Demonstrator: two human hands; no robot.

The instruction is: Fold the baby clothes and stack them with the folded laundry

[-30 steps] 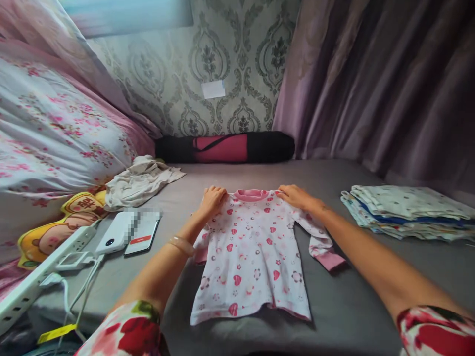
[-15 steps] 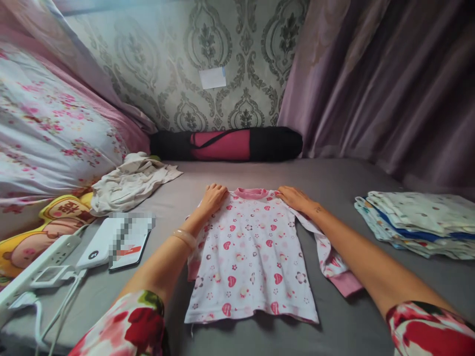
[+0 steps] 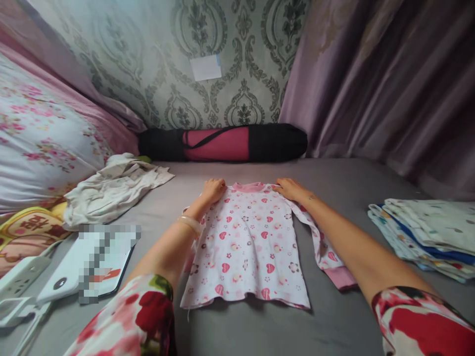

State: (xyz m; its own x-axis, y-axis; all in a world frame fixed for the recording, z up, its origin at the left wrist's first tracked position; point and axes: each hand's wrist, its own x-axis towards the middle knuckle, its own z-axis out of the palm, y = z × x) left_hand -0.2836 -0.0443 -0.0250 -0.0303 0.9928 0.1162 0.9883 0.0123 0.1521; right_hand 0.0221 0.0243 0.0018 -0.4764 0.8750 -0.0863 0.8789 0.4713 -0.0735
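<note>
A child's long-sleeved shirt (image 3: 247, 242), white with pink hearts and flowers, lies spread on the grey bed sheet (image 3: 267, 331), its pink collar at the far end and its hem towards me. At its left shoulder my left hand (image 3: 214, 190) is closed on the fabric, a pale bangle (image 3: 191, 225) on that wrist. My right hand (image 3: 291, 189) pinches the opposite shoulder beside the collar. The right sleeve (image 3: 330, 257) bends outward under my forearm, its pink cuff showing. My left forearm hides most of the other sleeve.
To the right sits a stack of folded clothes (image 3: 426, 237). On the left are a crumpled pale garment (image 3: 111, 190), a white device (image 3: 63, 277), a power strip (image 3: 24, 272) and a yellow cushion (image 3: 31, 227). A black and pink roll bag (image 3: 218, 144) lies along the wall.
The view has shifted slightly closer, so the side objects sit farther out. Both hands stay at the shirt's shoulders, and the shirt remains spread with its hem slightly more rippled.
</note>
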